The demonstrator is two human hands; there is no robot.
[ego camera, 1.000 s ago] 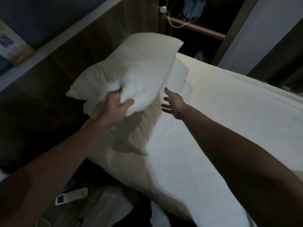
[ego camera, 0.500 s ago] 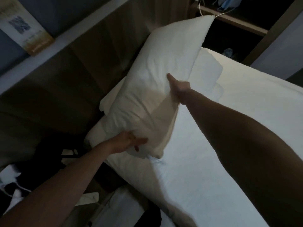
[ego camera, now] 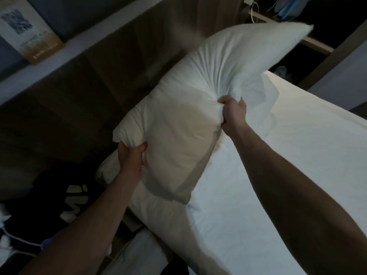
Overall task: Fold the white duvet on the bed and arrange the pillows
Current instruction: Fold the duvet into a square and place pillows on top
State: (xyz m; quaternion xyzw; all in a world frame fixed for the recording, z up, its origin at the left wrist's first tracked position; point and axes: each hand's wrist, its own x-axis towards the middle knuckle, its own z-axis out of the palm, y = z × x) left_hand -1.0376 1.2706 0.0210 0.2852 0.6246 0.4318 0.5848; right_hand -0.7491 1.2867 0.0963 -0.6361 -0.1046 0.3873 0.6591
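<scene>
Writing first: a framed card or small poster [ego camera: 29, 34] leans on the ledge [ego camera: 83, 39] top left, w/ a dark blotchy square like a QR code and a few lines of print below, all too blurred to read. Bottom left, a dark cloth or bag [ego camera: 49, 197] shows big white letters, sth like "Mi", only partly in view, so the word can't be made out. No other legible text.

Left hand [ego camera: 132, 157] grips the pillow [ego camera: 190, 124] at its lower-left corner: thumb on the near face, other fingers curled round the edge and hidden behind the fabric. Right hand [ego camera: 233, 112] is clenched on the pillow's right edge about halfway up, a fistful of cloth bunched in it, w/ tight creases fanning up and out from the fist. Both fists fully closed on fabric, no fingers spread.

The pillow is held up off the bed [ego camera: 288, 155], tilted, long axis running lower left to upper right, top corner near the wooden shelf [ego camera: 315, 43]. It bends at the right hand's grip. The top part looks motion-blurred.

Under it a 2nd pillow [ego camera: 158, 213] lies flat at the bed's left edge, next to the dark wooden wall panel [ego camera: 83, 108]. Behind the right hand a crumpled bit of white cloth [ego camera: 268, 100] sits on the sheet. Whether that's the duvet, can't tell. Cables and sth blue [ego camera: 288, 6] hang at the top right, by the shelf.
</scene>
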